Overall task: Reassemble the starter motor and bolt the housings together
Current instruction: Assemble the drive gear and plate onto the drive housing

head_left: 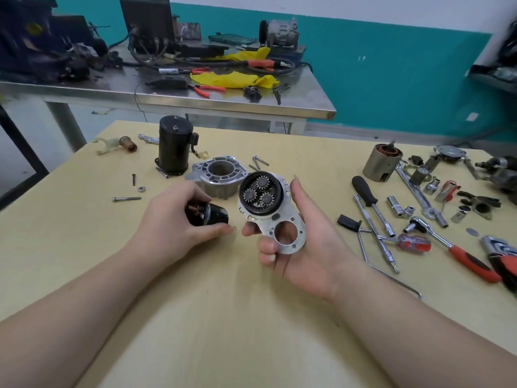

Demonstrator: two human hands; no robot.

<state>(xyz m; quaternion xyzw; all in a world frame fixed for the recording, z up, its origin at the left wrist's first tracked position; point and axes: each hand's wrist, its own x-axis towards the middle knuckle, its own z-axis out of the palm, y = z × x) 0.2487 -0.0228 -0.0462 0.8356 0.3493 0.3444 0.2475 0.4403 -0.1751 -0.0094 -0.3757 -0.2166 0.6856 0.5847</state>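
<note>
Head-worn view, forward-down, close over table (pixel 84 247)

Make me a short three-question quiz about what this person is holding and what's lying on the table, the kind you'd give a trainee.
1. True or false: the right hand holds the gear plate with three small gears showing inside its black ring.
2. What does the left hand grip?
A. the black cylinder part
B. a yellow rag
C. a hammer
3. Fill in: the grey aluminium housing rests on the ____ table, behind the hands.

Key
1. True.
2. A. The fingers curl round it.
3. Wooden. The tall black motor case stands just to the housing's left.
</note>
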